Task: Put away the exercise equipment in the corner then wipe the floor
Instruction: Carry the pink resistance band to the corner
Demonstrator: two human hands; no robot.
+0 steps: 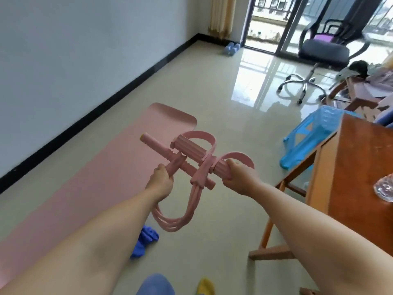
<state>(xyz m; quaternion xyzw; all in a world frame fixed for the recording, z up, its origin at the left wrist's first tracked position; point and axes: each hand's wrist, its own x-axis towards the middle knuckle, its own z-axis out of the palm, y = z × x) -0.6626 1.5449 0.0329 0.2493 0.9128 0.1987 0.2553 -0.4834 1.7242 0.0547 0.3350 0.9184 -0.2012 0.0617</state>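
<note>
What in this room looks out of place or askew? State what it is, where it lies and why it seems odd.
The blue plastic stool lies tipped on its side on the floor beside the wooden table, instead of standing on its legs. A crumpled blue cloth also lies loose on the tiles next to the pink mat.

The left hand [160, 181] is seen from the back, so its fingers curl out of sight around the pink tubes [170, 220], and the right hand [238, 177] covers the near end of the foam roller handle [192, 149]. The left forearm hides part of the blue cloth [146, 237] on the floor and the near stretch of the pink mat [106, 167]. The table [361, 177] and the clear bottle [386, 189] on it are cut by the right edge, a blue shape [156, 284] and a yellow one [205, 287] by the bottom edge, and the pale blue objects [231, 48] in the far corner are too small to identify.
</note>
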